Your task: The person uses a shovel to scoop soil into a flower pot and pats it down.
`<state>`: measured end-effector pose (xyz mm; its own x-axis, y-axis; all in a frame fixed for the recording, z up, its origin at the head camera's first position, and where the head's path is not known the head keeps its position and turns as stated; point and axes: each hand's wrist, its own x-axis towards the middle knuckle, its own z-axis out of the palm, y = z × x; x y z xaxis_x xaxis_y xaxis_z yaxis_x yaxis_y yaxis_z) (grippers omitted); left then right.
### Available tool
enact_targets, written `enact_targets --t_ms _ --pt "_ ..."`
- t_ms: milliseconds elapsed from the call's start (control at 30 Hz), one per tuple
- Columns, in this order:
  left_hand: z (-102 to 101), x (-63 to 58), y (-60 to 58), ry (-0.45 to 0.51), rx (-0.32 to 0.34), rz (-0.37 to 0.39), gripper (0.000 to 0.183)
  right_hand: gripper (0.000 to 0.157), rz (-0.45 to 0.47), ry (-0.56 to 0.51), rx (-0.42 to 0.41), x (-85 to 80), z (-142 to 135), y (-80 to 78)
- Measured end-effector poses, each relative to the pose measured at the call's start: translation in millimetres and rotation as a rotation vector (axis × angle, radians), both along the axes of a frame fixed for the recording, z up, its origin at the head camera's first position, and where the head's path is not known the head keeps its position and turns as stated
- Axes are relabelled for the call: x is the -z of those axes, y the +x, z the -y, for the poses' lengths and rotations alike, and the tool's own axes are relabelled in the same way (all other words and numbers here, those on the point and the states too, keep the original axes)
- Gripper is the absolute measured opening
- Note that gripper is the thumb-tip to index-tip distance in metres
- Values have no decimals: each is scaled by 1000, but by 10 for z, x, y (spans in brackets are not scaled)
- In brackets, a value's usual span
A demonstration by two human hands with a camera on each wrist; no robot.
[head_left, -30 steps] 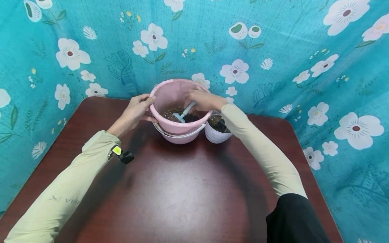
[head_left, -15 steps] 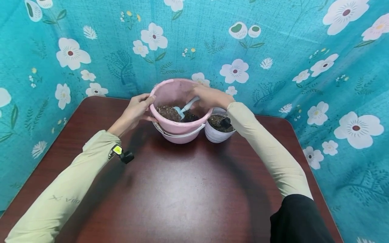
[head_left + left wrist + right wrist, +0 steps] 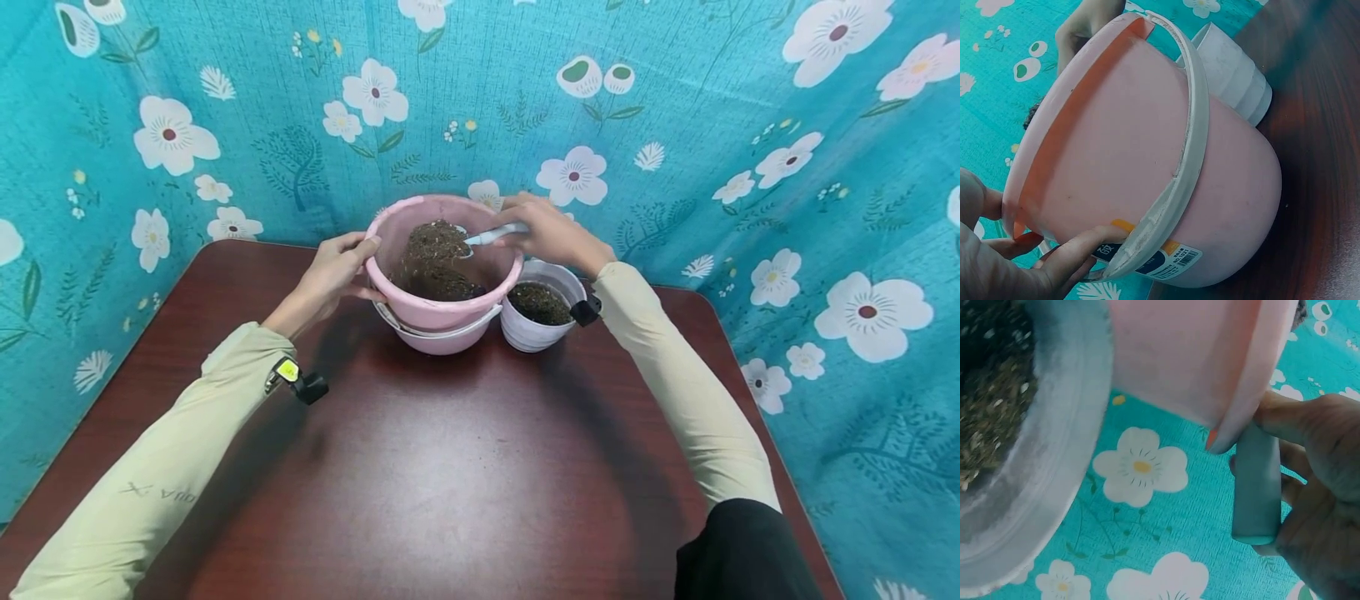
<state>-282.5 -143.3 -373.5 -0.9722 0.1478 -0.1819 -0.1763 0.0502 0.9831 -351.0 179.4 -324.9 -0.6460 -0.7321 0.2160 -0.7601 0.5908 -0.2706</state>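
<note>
Curtain (image 3: 480,58) behind. Left hand (image 3: 327,271) pinches bucket rim (image 3: 438,313) at nine o'clock; right hand (image 3: 551,231) grips trowel handle (image 3: 501,233), best hold: likely stiff, tip-heavy.

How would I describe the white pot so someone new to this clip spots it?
Find the red-brown table, then the pink bucket near its far edge. Beside the bucket, on the person's right, stands the white pot with soil in it. Its smaller size, white colour and ridged sides set it apart from the pink bucket.
</note>
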Motion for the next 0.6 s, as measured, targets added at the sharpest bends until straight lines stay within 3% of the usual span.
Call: enact_targets --t_ms 133,433,600 --pt "-4 -1 1 3 1 4 56 29 -2 -32 47 18 -66 72" --pt "-15 -22 -21 14 -15 7 54 25 -161 -69 234 108 -206 164" --pt "-2 -12 -10 16 -11 12 55 24 -164 -59 263 119 -251 179"
